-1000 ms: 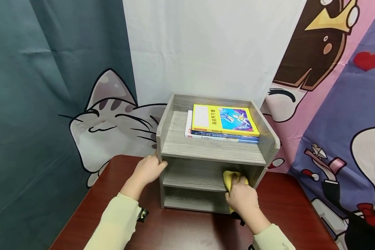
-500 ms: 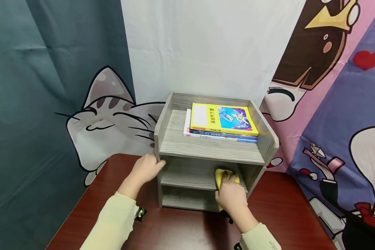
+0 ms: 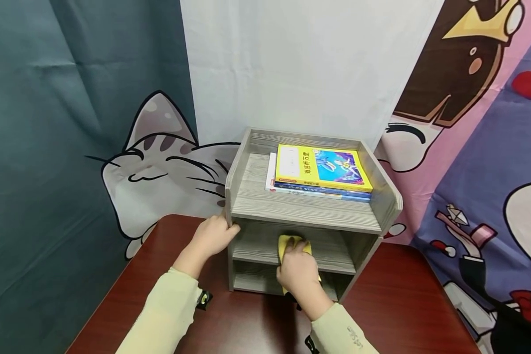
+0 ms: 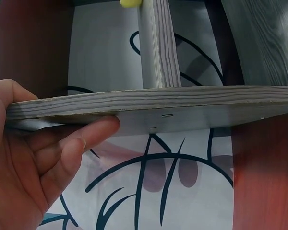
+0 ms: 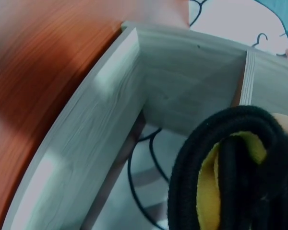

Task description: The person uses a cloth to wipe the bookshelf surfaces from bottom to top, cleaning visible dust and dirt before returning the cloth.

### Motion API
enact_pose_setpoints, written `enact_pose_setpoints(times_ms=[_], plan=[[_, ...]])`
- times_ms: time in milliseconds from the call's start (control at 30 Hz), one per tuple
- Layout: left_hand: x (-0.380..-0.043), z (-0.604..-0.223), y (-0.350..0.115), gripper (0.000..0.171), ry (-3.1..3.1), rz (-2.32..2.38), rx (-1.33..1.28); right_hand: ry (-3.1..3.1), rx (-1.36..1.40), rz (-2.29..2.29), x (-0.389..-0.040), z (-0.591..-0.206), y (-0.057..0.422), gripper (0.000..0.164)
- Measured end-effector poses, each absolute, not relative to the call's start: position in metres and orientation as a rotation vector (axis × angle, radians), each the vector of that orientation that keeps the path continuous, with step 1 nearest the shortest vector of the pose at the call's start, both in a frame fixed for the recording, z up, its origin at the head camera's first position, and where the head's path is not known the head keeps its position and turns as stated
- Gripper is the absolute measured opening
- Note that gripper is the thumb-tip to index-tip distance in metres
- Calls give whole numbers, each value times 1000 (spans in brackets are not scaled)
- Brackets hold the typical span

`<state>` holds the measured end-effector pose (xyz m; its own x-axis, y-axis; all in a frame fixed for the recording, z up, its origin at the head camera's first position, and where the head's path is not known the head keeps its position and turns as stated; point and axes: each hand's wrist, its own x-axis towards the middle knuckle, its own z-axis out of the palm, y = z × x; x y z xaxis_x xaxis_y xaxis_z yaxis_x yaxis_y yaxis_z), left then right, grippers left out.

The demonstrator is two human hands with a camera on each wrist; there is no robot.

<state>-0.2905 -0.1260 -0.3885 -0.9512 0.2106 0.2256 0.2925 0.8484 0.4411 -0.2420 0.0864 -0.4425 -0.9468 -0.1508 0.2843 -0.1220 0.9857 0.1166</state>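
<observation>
A small grey wood-grain desktop shelf [image 3: 256, 201] stands on the table. At its left side panel [image 4: 192, 99] my left hand [image 3: 212, 237] grips the edge, thumb on one face and fingers on the other in the left wrist view. My right hand [image 3: 299, 269] holds a folded cleaning cloth [image 3: 283, 242], yellow on one side and black on the other, against the middle board [image 3: 336, 263]. Seen from the right wrist, the cloth's black side [image 5: 187, 177] curls outward around the yellow and hides most of the fingers.
A stack of several books, a yellow one [image 3: 292, 162] uppermost, lies on the shelf's top board. Dark red table [image 3: 394, 305] surrounds the shelf. Behind it hang printed curtains with a cartoon cat [image 3: 155, 187].
My right hand has slid the cloth leftward along the middle board, from near the right side panel to about the middle. The left hand keeps its grip on the side panel.
</observation>
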Motion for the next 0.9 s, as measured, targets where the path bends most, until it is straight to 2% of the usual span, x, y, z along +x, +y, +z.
enact_pose_setpoints(times_ms=[333,633,900], plan=[[-291,-389,-125,20,-2853,-724,-386,-2868,270,-224,-250,-439,41,75],[-291,-388,-124,37,-2863,-754,-381,-2906,306,-293,-256,-439,9,76],[-291,-388,-126,37,-2871,-755,-379,-2874,345,-372,-260,-438,-13,78]])
